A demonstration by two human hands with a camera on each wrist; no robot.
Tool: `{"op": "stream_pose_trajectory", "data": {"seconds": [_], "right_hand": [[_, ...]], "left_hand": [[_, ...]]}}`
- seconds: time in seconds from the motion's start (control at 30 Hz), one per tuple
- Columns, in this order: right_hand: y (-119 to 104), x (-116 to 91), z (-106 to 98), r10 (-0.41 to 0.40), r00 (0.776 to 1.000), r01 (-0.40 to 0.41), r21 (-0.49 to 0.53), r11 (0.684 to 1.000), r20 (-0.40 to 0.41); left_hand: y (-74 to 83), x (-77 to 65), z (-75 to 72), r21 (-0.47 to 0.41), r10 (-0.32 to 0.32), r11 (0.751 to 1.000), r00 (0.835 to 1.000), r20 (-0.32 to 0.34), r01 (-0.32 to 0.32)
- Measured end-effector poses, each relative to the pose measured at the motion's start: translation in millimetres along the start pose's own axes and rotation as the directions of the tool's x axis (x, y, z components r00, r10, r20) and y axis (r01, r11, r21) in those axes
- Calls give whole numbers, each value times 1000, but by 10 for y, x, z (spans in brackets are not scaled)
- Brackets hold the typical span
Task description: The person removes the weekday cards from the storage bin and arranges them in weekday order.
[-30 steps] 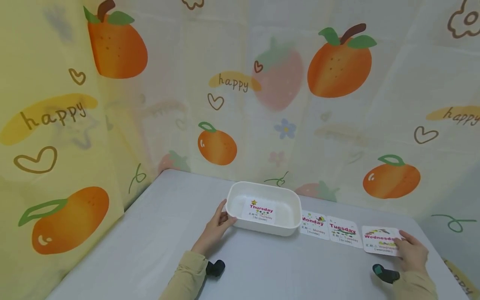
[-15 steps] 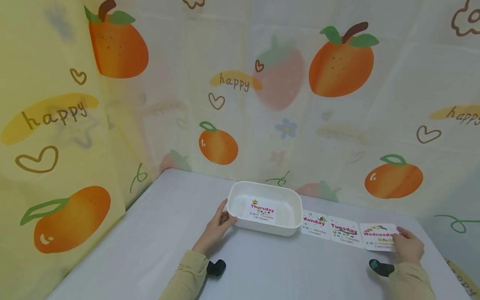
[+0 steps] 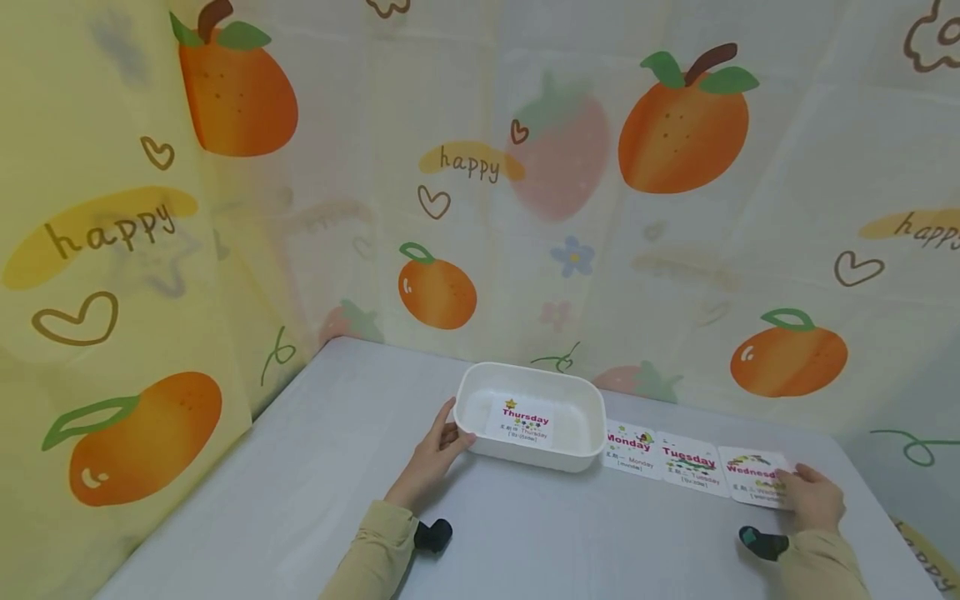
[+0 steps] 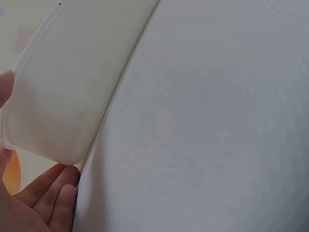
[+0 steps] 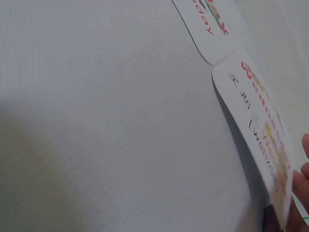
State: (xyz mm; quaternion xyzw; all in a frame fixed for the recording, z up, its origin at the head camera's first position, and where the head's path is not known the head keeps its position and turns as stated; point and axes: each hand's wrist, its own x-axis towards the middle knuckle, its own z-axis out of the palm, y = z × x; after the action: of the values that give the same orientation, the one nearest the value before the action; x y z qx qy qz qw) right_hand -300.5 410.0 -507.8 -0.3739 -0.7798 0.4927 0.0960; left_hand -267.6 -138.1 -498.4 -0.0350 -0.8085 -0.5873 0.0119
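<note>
A white plastic bin (image 3: 536,454) sits on the table, with a Thursday card (image 3: 521,427) lying inside. My left hand (image 3: 433,457) grips the bin's left end, thumb at the rim and fingers low against its wall in the left wrist view. To the bin's right, a Monday card (image 3: 630,450) and a Tuesday card (image 3: 690,467) lie in a row. My right hand (image 3: 816,498) pinches the right edge of the Wednesday card (image 5: 253,113). Its far end is at the Tuesday card's edge, while the pinched end is raised off the table and throws a shadow.
The white-covered table (image 3: 585,542) meets a fruit-printed curtain (image 3: 450,208) behind and on the left. Black wrist devices (image 3: 432,536) sit at both of my sleeves. The table's right edge runs close beside my right hand.
My right hand has moved a little left with the Wednesday card, bringing it up against the Tuesday card. My left hand and the bin have stayed put.
</note>
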Motion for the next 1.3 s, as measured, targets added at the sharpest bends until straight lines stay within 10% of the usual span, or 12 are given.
{"op": "stream_pose_trajectory", "data": {"seconds": [1.3], "right_hand": [[-368,-717,-11,-9,995,12,-29,1000,99]], "left_hand": [[-12,-35,-18,-24,-2,1000,1000,-7,2]]}}
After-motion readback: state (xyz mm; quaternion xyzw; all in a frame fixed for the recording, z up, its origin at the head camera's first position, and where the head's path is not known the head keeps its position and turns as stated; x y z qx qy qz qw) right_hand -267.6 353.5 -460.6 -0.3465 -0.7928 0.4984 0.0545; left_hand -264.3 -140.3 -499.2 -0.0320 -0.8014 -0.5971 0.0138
